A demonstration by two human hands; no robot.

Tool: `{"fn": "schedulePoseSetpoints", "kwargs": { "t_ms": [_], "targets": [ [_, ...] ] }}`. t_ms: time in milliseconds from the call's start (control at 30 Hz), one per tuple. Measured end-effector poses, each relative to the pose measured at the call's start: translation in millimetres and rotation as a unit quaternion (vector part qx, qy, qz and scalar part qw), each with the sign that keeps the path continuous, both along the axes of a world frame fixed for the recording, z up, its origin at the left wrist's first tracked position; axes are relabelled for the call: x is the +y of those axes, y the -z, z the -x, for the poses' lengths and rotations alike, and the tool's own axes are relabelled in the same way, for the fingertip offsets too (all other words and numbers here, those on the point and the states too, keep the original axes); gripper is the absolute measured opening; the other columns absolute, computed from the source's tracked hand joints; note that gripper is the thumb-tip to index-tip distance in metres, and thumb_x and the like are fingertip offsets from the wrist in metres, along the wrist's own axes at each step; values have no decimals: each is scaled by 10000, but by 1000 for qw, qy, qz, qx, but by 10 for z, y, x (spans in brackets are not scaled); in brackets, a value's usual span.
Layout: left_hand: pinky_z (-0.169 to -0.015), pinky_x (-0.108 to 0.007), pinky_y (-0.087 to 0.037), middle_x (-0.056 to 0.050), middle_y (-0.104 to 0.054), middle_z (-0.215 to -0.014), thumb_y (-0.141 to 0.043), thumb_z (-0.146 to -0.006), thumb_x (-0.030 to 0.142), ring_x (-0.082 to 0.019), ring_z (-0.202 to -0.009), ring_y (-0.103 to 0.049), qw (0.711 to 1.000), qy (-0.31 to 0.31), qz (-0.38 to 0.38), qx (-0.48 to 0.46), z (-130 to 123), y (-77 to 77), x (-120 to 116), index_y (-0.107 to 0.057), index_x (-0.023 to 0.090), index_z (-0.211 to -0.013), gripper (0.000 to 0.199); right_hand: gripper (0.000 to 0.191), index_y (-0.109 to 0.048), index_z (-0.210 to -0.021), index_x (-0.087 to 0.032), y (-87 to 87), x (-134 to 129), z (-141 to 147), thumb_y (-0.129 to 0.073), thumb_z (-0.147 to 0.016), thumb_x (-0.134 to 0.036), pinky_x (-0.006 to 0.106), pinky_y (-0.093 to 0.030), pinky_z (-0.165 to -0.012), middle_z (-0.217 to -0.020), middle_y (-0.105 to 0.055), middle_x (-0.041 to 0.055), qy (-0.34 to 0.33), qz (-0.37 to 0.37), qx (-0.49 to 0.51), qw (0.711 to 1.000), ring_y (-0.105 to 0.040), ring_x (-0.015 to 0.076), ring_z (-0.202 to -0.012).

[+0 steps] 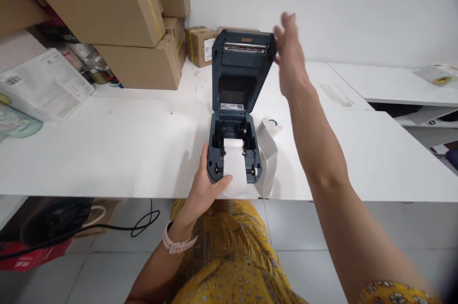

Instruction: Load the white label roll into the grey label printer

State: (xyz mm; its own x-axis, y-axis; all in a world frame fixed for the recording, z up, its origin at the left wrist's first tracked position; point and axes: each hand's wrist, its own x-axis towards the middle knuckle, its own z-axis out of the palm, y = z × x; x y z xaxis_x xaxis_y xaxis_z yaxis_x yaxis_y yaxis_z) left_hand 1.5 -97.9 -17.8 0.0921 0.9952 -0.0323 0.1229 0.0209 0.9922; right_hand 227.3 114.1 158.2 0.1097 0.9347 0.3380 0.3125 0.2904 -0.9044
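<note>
A dark blue-grey label printer [212, 151] stands near the front edge of the white table, its lid [234, 68] raised. White label paper [235, 168] runs from inside over the front. My left hand [203, 187] grips the front left corner, fingers along the side and thumb on the paper. Beside the lid's upper right corner is my right hand [291, 63], fingers apart and slightly blurred; some fingertips are at the lid's edge, and whether they touch it I cannot tell. A second roll of labels [268, 127] lies right of the printer, its loose strip trailing forward.
Cardboard boxes [143, 65] are stacked at the back left, with a small taped box [200, 46] behind the printer. A white package [46, 84] and a greenish container [21, 122] sit at far left. Another roll [438, 76] rests at far right. A black cable [118, 227] hangs below the table.
</note>
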Motion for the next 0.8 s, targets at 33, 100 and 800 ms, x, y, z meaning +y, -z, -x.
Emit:
{"fn": "schedulePoseSetpoints", "kwargs": {
  "t_ms": [33, 100, 800],
  "targets": [
    [-1341, -514, -202, -73, -186, -1784, -777, -885, 499, -315, -1642, -205, 1000, -3, -3, -3, -2, 10, -25, -74, 364, -1697, 1082, 625, -348, -1609, -208, -58, 110, 43, -41, -1132, -471, 401, -446, -1241, -1699, -412, 38, -34, 30, 22, 999, -504, 173, -1500],
    [-1339, -522, -204, -81, -207, -1777, -774, -889, 507, -311, -1639, -217, 1000, -12, -10, -8, -13, 35, -68, -72, 366, -1695, 1078, 739, -520, -1498, -171, -76, 99, 89, 3, -1116, -528, 384, -478, -1206, -1537, -612, 54, -73, 21, 48, 996, -624, 179, -1376],
    [-1278, -471, -381, -95, -355, -1724, -752, -870, 558, -353, -1603, -310, 988, -76, 46, -130, -165, -198, 107, -281, 269, -1657, 962, 900, -250, -1655, -350, 1743, -1983, 296, -656, -903, -631, 579, -353, -1285, -1756, -274, 77, -15, 146, 171, 974, -336, 318, -1599]
  ]
}}
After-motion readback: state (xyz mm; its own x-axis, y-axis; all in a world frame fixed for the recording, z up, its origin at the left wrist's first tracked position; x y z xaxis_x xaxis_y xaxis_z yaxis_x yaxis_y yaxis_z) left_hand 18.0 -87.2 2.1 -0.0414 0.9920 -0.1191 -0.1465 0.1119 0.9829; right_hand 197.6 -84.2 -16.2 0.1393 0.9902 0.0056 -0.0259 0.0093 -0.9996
